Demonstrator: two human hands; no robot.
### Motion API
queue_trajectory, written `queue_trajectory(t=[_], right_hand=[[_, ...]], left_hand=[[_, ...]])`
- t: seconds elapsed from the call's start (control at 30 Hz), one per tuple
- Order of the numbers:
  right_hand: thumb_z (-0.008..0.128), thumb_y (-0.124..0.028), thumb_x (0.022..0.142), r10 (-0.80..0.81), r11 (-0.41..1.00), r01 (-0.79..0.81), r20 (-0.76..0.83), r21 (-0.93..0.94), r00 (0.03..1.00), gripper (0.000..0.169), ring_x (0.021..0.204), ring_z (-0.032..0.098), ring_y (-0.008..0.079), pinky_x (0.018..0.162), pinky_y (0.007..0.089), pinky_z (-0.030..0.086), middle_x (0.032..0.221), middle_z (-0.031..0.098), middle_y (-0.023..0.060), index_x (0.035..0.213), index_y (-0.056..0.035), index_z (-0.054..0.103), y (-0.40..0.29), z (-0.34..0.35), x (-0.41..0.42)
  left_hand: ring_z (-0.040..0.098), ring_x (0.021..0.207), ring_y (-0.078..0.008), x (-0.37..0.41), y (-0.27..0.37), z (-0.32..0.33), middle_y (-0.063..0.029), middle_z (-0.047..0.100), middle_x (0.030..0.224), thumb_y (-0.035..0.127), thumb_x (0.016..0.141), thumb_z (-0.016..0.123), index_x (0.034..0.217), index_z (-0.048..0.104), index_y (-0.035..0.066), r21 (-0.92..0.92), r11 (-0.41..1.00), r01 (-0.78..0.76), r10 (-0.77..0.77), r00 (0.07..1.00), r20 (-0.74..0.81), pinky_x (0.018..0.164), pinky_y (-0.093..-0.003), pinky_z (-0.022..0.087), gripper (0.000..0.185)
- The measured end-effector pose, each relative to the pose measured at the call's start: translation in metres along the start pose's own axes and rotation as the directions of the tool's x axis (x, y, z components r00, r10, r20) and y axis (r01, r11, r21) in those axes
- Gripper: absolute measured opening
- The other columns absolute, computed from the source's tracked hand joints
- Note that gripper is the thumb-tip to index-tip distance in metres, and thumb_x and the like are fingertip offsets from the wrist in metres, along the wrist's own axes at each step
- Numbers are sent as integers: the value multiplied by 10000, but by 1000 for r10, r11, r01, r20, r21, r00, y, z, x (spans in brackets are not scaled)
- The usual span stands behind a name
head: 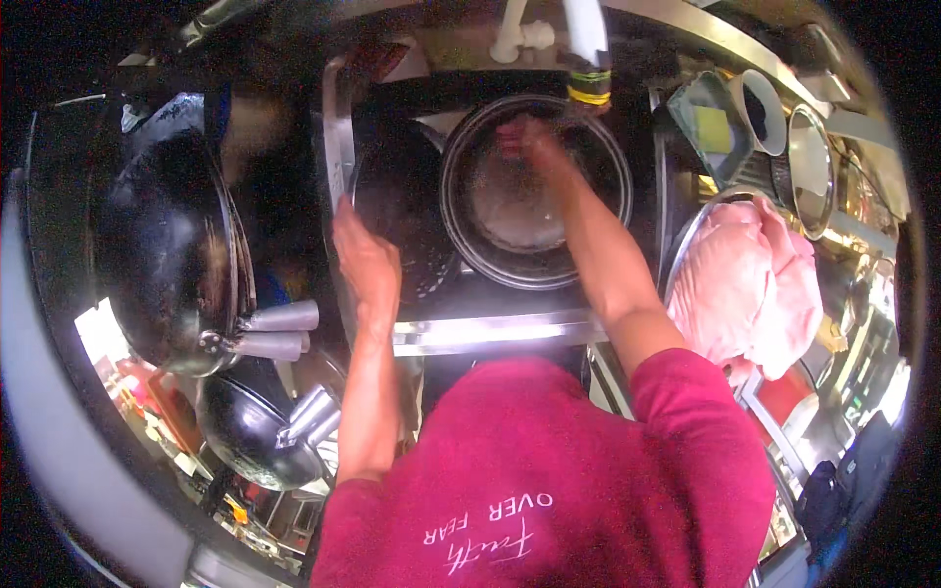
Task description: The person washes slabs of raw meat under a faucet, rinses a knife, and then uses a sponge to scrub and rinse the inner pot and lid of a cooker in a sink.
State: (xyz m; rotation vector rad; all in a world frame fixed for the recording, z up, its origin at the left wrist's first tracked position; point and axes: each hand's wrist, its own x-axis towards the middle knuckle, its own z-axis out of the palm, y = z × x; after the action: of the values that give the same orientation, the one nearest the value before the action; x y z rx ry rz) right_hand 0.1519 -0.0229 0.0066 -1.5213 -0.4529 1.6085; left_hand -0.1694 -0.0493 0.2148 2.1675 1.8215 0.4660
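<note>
A large round metal bowl [540, 272] stands in a sink with a metal rim [500, 331]. My right hand [531, 138] is down inside the bowl, over cloudy liquid, at a small reddish piece [509, 138]; blur hides whether the fingers hold it. At the sink's left side, my left hand [367, 253] rests on or against the metal edge, its fingers partly turned from view. Above the bowl's upper right hangs a faucet spout [590, 81] with yellow and black bands at its end.
Dark woks [165, 250] with metal handles stand at the left, a smaller wok [253, 434] below them. To the right, a large piece of raw pale meat [742, 283] lies in a metal bowl. Beyond it are a clear container [709, 128] and a white round container [761, 110].
</note>
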Motion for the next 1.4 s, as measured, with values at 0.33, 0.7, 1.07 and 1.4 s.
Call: queue_trajectory(t=[0.33, 0.7, 1.07, 1.4], right_hand=[[658, -288, 910, -813, 223, 528, 143, -819, 565, 277, 663, 700, 211, 586, 383, 562, 791, 720, 120, 942, -17, 709, -48, 28, -33], [698, -215, 871, -314, 949, 312, -64, -39, 947, 227, 779, 714, 210, 678, 370, 566, 829, 741, 145, 917, 5, 728, -109, 49, -129], [749, -273, 757, -273, 679, -560, -871, -475, 408, 843, 1348, 440, 450, 1137, 477, 356, 1424, 471, 308, 1424, 74, 367, 46, -11, -213], [699, -146, 794, -267, 947, -90, -914, -307, 306, 465, 1143, 612, 387, 996, 434, 454, 1155, 642, 285, 1176, 87, 574, 41, -13, -219]], left_hand=[[378, 1341, -462, -1, 19, -13, -288, 373, 1432, -102, 725, 648, 1458, 314, -60, 85, 996, -1, 1, 1000, -2, 1120, -506, 382, 806], [534, 1192, -401, 34, 104, 29, -206, 594, 1248, 15, 819, 620, 1169, 607, 9, -472, 822, -319, 277, 948, -158, 1052, -477, 401, 350], [503, 1200, -463, 77, 121, -1, -294, 557, 1256, 142, 820, 685, 1070, 629, -44, 47, 931, -362, 363, 905, -223, 972, -546, 452, 317], [633, 1016, -471, 11, -8, -6, -275, 587, 1174, 8, 744, 751, 1352, 404, -55, 158, 983, 92, -108, 990, 93, 861, -528, 531, 703]])
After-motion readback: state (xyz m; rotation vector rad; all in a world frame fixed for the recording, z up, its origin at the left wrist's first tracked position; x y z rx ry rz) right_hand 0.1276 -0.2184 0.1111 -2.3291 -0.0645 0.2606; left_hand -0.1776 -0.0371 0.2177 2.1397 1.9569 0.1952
